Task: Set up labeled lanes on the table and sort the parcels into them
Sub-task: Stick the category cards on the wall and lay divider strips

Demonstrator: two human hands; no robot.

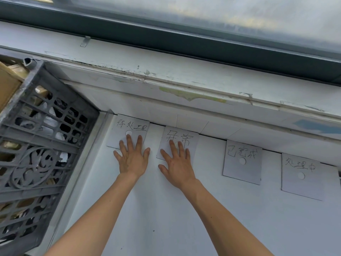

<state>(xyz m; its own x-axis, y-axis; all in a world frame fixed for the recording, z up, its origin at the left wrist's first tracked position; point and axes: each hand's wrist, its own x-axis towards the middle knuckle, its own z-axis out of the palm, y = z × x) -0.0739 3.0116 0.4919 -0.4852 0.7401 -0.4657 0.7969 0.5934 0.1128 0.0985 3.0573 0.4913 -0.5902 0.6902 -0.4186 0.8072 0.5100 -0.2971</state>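
Where four label cards line the far edge of the white table (166, 218), the left hand (132, 161) lies flat, fingers straight and spread, on the near half of the 待处理 card (120, 126) by the far-left corner. It grips nothing. The right hand (177, 167), likewise flat and spread, presses the 异常 card (181, 133) just beside it. The 已完成 card (242, 163) and 处理中 card (300, 176) lie untouched further right. Behind are a peeling white window sill (184, 71) and a dark window frame (166, 39). A grey lattice crate (42, 145) at the table's left edge holds cardboard parcels (9, 85) and bags.
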